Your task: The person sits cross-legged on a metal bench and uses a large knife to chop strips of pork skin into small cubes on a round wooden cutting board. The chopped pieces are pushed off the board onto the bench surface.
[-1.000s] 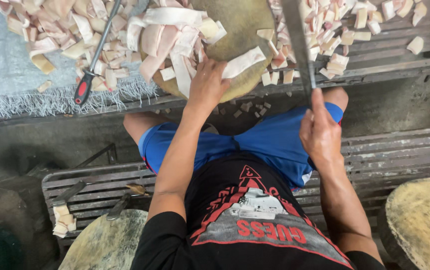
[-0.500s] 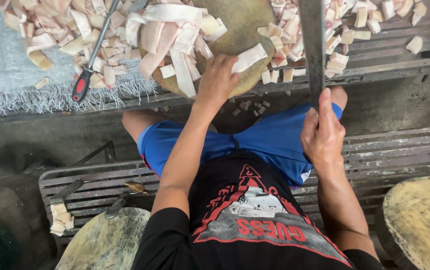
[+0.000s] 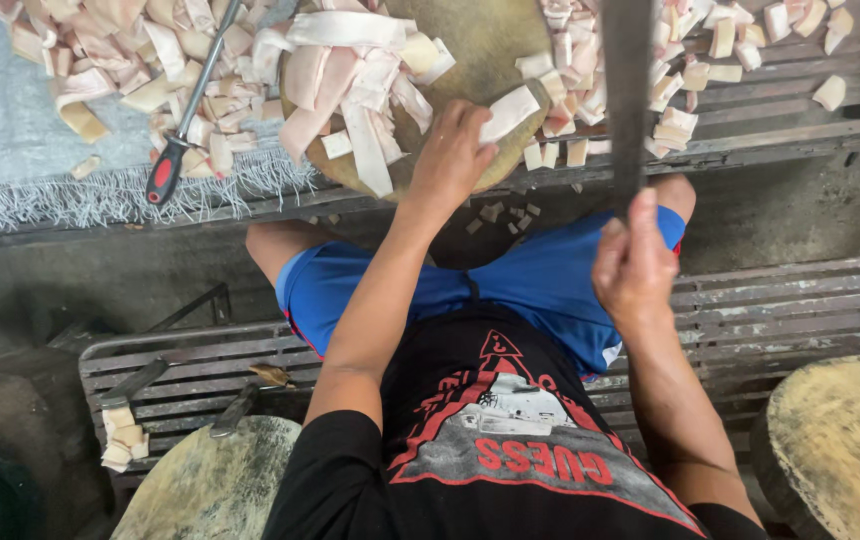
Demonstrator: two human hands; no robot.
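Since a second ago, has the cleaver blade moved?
Yes. The cleaver in the right hand has swung from tilted to nearly upright, its top shifting right against the round chopping block.

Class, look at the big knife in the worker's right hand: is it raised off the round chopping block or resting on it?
Raised. The right hand holds the knife up, blade clear above the round chopping block.

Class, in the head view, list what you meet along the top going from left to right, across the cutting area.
Red-handled sharpening steel → pile of pale strips on the round chopping block → left hand → cleaver blade held by right hand → scattered cut pieces.
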